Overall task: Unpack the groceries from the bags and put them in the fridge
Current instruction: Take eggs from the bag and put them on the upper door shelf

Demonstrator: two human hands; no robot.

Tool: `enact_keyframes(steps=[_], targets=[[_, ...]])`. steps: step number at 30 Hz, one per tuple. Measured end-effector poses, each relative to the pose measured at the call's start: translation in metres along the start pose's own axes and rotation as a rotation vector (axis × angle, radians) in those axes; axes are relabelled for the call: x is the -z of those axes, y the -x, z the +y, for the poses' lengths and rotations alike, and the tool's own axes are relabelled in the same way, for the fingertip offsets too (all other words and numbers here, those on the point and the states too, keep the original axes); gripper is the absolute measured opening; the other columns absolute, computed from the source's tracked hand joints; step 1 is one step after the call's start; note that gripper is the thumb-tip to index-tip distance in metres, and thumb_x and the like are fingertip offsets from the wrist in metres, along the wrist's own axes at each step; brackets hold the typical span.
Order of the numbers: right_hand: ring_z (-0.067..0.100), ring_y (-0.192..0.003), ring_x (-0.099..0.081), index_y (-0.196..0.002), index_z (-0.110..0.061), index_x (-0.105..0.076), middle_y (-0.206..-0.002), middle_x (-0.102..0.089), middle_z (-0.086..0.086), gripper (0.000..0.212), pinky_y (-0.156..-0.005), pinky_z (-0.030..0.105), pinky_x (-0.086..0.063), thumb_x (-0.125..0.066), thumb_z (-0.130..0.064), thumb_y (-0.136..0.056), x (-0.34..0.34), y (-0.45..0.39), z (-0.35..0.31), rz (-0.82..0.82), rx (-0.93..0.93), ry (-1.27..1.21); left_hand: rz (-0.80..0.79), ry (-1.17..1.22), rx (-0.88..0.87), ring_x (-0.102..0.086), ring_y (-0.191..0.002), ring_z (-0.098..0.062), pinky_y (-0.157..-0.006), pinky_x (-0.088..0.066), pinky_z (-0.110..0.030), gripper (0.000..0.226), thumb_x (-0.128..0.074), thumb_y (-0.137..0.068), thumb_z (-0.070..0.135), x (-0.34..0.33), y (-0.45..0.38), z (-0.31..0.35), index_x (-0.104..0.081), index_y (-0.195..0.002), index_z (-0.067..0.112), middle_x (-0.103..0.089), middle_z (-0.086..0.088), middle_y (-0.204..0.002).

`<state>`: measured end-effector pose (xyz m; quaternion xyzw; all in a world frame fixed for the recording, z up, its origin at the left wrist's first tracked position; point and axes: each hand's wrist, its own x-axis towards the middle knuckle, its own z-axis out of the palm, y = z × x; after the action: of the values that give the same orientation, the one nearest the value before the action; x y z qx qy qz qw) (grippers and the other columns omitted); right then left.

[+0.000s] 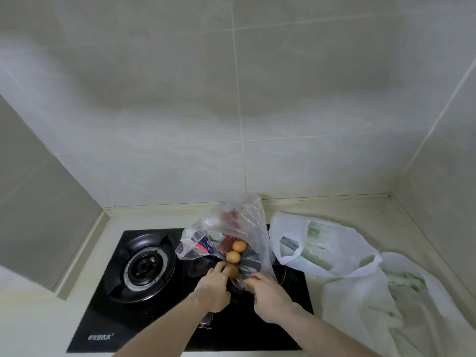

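On the black stove top (108, 318), nearest the camera, both hands are working at the mouth of a clear plastic bag (239, 228). The left hand (213, 287) is curling its fingers round the nearest egg (234, 271), so that grip is closing on it. The right hand (268, 295) is pinching the bag's film just beside that egg, holding the mouth open. The remaining two eggs (236, 251) are lying directly beyond the held one, in a line running away from the person, so the left hand is the nearer to them. Deeper in the bag are sitting a small carton (203, 244) and something red, not identifiable. On the bench (347, 210) to the right, two white bags (334, 243) are lying slumped, each showing green vegetables through the plastic. No fridge is showing.
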<state>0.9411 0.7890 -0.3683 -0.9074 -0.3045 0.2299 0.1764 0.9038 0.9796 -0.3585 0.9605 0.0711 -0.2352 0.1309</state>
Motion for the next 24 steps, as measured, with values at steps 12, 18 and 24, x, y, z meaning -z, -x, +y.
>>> enact_keyframes(steps=[12,18,24], targets=[[0.03,-0.133,-0.043,-0.137,-0.026,-0.055,-0.144,-0.037,0.005,0.051,-0.111,0.038,-0.042,-0.063,-0.008,-0.09,-0.014,-0.03,0.006,0.016,-0.14,0.094,-0.015,-0.203,-0.047,-0.04,-0.133,-0.032,-0.106,-0.045,-0.046,0.063,-0.054,-0.089,0.013,-0.007,-0.043,-0.007,-0.035,-0.147,0.032,-0.026,-0.007,-0.15],[0.027,-0.125,-0.056,-0.135,-0.023,-0.047,-0.142,-0.045,0.003,0.051,-0.1,0.038,-0.05,-0.068,-0.01,-0.091,-0.016,-0.037,0.007,0.021,-0.208,0.059,0.03,-0.221,-0.083,-0.049,-0.129,-0.029,-0.099,-0.049,-0.044,0.055,-0.062,-0.086,0.014,-0.008,-0.059,-0.003,-0.042,-0.137,0.024,-0.028,0.0,-0.153],[0.027,-0.116,-0.063,-0.129,-0.022,-0.043,-0.134,-0.052,0.004,0.055,-0.092,0.038,-0.052,-0.073,-0.008,-0.085,-0.02,-0.042,0.009,0.049,-0.229,0.063,0.067,-0.249,-0.075,-0.049,-0.126,-0.028,-0.095,-0.048,-0.042,0.055,-0.066,-0.084,0.008,-0.018,-0.061,0.005,-0.042,-0.132,0.021,-0.037,0.0,-0.144]])
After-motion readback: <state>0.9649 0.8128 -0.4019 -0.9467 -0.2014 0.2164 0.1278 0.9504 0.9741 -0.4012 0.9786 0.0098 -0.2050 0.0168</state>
